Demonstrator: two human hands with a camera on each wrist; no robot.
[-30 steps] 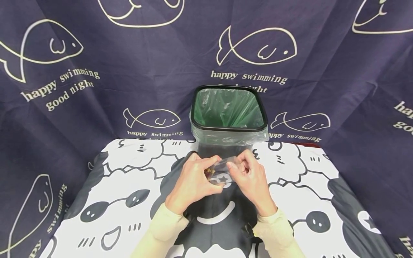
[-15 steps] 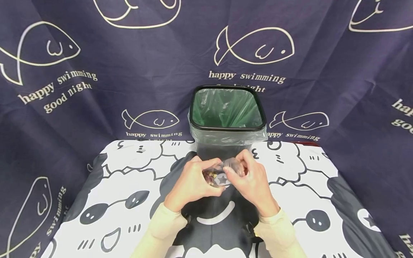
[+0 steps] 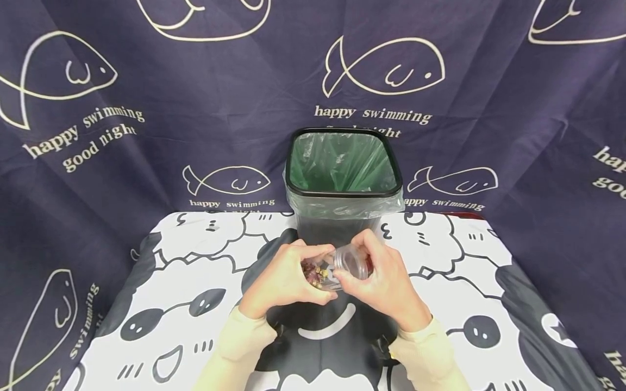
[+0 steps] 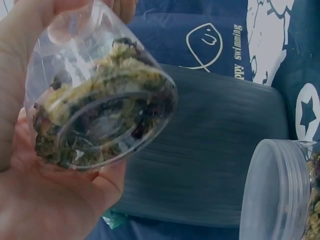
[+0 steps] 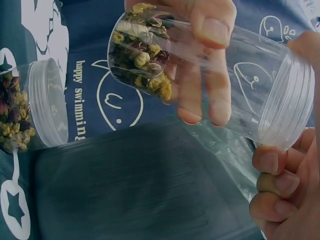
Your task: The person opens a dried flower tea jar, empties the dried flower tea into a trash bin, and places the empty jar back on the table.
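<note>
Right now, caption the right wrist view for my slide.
Left hand gripping a clear jar of dried flowers, right hand holding its ribbed lid, another jar at the picture's left edge.

Fingers [image 3: 312, 251] partly hide the held jar [image 3: 320, 275]; both wrist views crop a second jar [image 5: 46, 105].

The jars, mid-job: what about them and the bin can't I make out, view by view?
Held jar: left wrist view, lid end cut off by the top edge.
Second jar: right wrist view, base cut off by the left edge.
Dried flowers: head view, partly covered by the left hand.
Bin: head view, floor hidden behind its front rim.
</note>
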